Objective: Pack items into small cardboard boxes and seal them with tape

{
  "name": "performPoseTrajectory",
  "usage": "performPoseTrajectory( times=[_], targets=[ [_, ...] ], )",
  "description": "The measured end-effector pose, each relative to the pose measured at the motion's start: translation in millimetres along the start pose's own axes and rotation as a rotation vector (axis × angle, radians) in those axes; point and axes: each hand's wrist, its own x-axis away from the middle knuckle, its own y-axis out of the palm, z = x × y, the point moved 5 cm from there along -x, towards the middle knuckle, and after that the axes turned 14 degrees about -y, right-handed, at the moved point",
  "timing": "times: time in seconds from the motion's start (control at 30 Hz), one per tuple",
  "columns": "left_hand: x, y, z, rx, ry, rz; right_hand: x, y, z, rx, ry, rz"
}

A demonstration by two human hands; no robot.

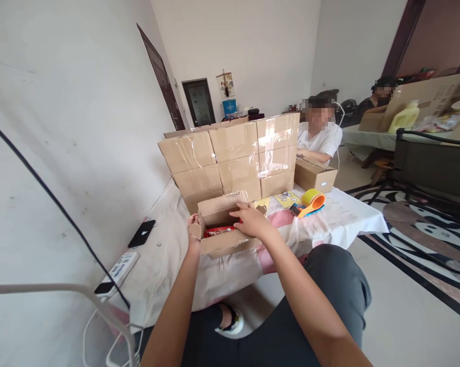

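A small open cardboard box [224,246] rests near the front edge of the cloth-covered table, its flaps folded out. Inside it lies a red package [218,231], partly hidden by the front wall. My left hand [193,230] is closed around the box's left side, next to the side flap. Over the right end of the box reaches my right hand [251,220], with its fingers apart and their tips inside the opening, close to the red contents. Whether those fingertips touch the package is hard to see.
Behind the box stands a wall of taped cardboard boxes [235,155]. An orange tape dispenser [309,204] lies to the right. At left are a black phone [141,233] and a white power strip [118,270]. A person in white [321,137] sits beyond another closed box [316,174].
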Motion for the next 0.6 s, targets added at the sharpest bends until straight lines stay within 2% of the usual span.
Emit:
performPoseTrajectory(
  times=[0.1,0.17,0.23,0.3,0.4,0.6],
  targets=[
    [25.0,-11.4,4.9,0.046,0.103,0.05,4.3,-27.7,13.1,-0.063,-0.082,0.176],
    [40.9,-13.0,9.2,0.048,0.137,-0.003,9.4,-45.2,31.7,-0.065,-0.009,0.3],
    [51.3,-10.5,13.5,0.017,0.141,-0.092,15.0,-52.9,53.5,-0.135,0.1,0.381],
    [55.3,-6.6,16.7,-0.048,0.127,-0.172,19.0,-46.3,73.7,-0.355,0.187,0.393],
    [53.3,-3.0,17.0,-0.055,0.062,-0.249,20.8,-22.1,92.4,-0.645,0.243,0.336],
    [51.8,0.1,13.2,0.022,0.027,-0.299,17.3,17.2,107.2,-0.585,0.357,0.252]
  ],
)
